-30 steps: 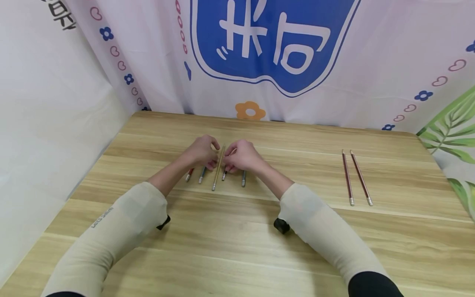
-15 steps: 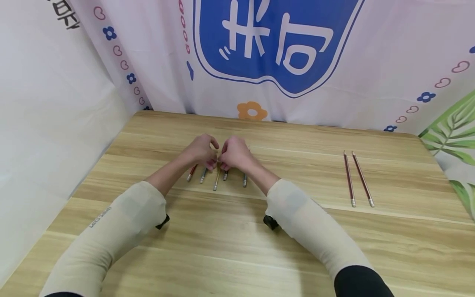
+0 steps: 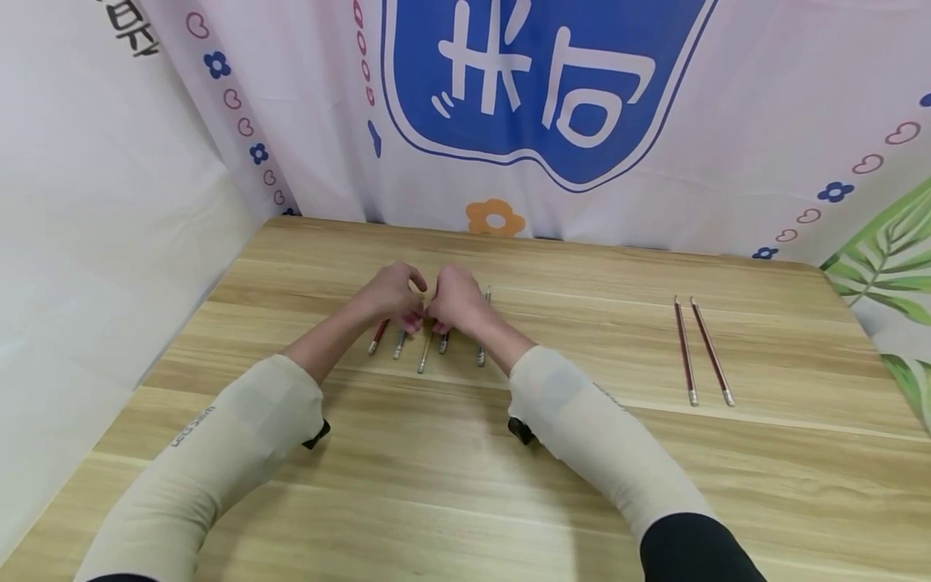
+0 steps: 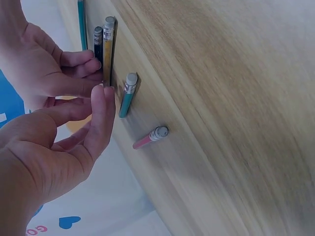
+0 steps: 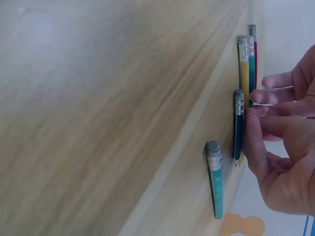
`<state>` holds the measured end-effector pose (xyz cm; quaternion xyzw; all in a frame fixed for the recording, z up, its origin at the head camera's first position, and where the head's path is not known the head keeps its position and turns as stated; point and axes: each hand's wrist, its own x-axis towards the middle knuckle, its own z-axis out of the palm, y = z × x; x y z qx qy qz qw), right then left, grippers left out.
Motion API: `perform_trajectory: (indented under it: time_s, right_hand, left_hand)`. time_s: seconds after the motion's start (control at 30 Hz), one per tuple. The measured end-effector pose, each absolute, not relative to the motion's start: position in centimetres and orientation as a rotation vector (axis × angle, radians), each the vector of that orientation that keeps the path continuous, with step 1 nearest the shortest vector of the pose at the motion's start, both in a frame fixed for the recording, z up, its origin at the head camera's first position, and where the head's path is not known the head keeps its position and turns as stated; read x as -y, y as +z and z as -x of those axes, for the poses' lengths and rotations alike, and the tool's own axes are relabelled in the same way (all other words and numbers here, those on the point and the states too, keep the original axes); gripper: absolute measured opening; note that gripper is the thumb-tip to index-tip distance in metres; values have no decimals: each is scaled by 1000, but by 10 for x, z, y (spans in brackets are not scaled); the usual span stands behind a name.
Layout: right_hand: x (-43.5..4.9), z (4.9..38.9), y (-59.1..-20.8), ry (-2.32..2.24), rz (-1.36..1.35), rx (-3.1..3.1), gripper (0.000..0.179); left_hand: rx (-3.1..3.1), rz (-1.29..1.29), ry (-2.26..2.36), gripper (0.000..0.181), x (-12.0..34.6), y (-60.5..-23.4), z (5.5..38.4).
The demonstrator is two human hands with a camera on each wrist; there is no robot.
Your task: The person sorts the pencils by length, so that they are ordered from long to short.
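Note:
Several eraser-tipped pencils lie side by side on the wooden table beneath both hands. My right hand pinches at the yellow pencil, whose far part is hidden by fingers. Beside it lies a dark blue pencil; farther right is a teal pencil. My left hand, fingers loosely bent and holding nothing, has its fingertips right by the yellow pencil, meeting the right fingertips in the left wrist view. Under it lie another teal pencil and a red pencil.
Two dark red pencils lie apart on the right side of the wooden table. A printed cloth hangs along the back edge, and a white sheet stands at the left.
My right hand has moved left from the dark blue pencil to the yellow one, uncovering more of the right teal pencil. The left hand has barely moved.

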<state>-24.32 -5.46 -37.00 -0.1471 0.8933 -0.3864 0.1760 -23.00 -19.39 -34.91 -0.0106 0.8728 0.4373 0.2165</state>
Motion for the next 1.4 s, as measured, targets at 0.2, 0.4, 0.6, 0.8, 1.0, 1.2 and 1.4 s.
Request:
perform_trajectory:
  time_s: [0.2, 0.4, 0.6, 0.8, 1.0, 1.2, 1.4]
  right_hand:
    - [59, 243, -369, -1056, 365, -2520, 9]
    - [62, 242, -367, -1027, 335, -2510, 18]
    - [63, 243, -365, -1015, 302, -2483, 20]
    - [61, 242, -361, -1014, 320, -2459, 9]
    - [53, 243, -356, -1048, 389, -2458, 29]
    - [39, 242, -350, -1115, 430, -2438, 21]
    - [26, 242, -347, -1127, 441, -2453, 17]
  left_hand:
    - [-2404, 44, 1224, 44, 195, -347, 230]
    - [-2417, 35, 1201, 45, 197, -345, 230]
    - [-2430, 36, 1216, 46, 200, -345, 230]
    - [-2424, 41, 1248, 46, 201, -342, 231]
    - [-2445, 43, 1258, 45, 202, -337, 231]
    - [-2451, 47, 1260, 43, 201, -336, 233]
    - [-2480, 27, 1245, 41, 199, -337, 234]
